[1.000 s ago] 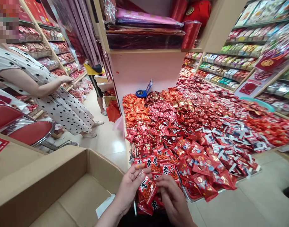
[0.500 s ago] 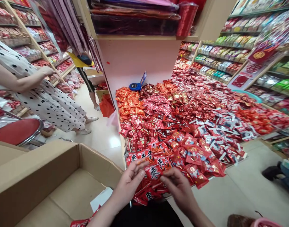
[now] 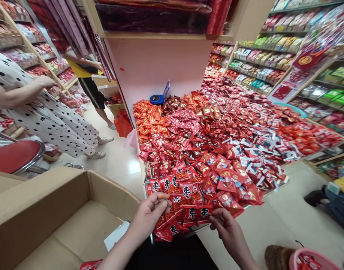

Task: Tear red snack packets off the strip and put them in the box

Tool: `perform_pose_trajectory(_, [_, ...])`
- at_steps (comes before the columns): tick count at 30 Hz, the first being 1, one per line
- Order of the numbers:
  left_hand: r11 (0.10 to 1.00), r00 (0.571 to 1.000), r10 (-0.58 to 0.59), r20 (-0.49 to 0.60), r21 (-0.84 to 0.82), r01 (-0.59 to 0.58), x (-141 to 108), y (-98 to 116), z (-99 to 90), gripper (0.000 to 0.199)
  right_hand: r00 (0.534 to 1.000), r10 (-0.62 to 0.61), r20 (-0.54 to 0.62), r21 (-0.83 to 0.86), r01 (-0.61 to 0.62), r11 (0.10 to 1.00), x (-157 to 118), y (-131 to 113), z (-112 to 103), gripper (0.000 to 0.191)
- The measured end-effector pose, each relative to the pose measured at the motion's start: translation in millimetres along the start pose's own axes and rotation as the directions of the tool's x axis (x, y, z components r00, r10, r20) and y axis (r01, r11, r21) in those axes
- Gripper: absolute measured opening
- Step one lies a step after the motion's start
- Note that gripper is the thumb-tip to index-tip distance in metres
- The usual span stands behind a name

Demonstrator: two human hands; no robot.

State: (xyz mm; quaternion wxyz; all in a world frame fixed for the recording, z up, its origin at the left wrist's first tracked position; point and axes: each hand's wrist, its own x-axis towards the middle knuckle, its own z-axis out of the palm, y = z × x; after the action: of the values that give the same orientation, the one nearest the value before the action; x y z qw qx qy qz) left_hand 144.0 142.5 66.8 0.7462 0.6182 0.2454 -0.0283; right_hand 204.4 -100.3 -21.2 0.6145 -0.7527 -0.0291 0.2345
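Red packets with black and white characters (image 3: pixel 186 191) lie in overlapping rows at the near corner of a display heaped with small red packets. My left hand (image 3: pixel 156 208) is at the left side of these rows, thumb and fingers pinched together at a packet's edge; whether it grips the packet is unclear. On the right, my right hand (image 3: pixel 224 225) has its thumb and fingertips at the right edge of a packet (image 3: pixel 205 213) lying on the pile. Its fingers are curled, and their hold on that packet is hard to make out.
An open cardboard box (image 3: pixel 62 221) stands at the lower left, with a white paper (image 3: pixel 115 235) inside. A blue tape measure (image 3: pixel 157 99) sits behind the pile. People stand at the left. A pink basket (image 3: pixel 309 258) is at the lower right.
The packet that was held up between my hands now lies on the pile. My right hand has moved right and slightly down, away from my left hand. The view has shifted slightly.
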Motion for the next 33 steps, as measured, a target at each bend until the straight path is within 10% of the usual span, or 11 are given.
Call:
perform_pose_trajectory(11, [1.000, 0.999, -0.002, 0.035, 0.021, 0.002, -1.4, -0.8, 0.0, 0.025, 0.985, -0.171, 0.022, -0.457, 0.162, 0.875, -1.5, 5.5, -0.2, 0.017])
perform_pose_trajectory(19, [1.000, 0.998, -0.004, 0.064, 0.030, 0.002, 0.4, -11.5, -1.6, 0.027, 0.946, -0.301, 0.124, -0.746, 0.289, 0.600, 3.4, -0.4, 11.0, 0.018])
perform_pose_trajectory(27, [0.997, 0.997, -0.006, 0.078, 0.075, 0.000, 1.7, -10.3, -1.9, 0.027, 0.932, -0.280, 0.229, -0.581, 0.361, 0.729, -5.9, -22.3, 1.5, 0.039])
perform_pose_trajectory(33, [0.987, 0.993, -0.013, 0.115, 0.161, -0.005, 3.3, -11.2, -1.7, 0.024, 0.902, -0.229, 0.365, -0.595, 0.416, 0.688, -4.4, -31.6, 8.4, 0.022])
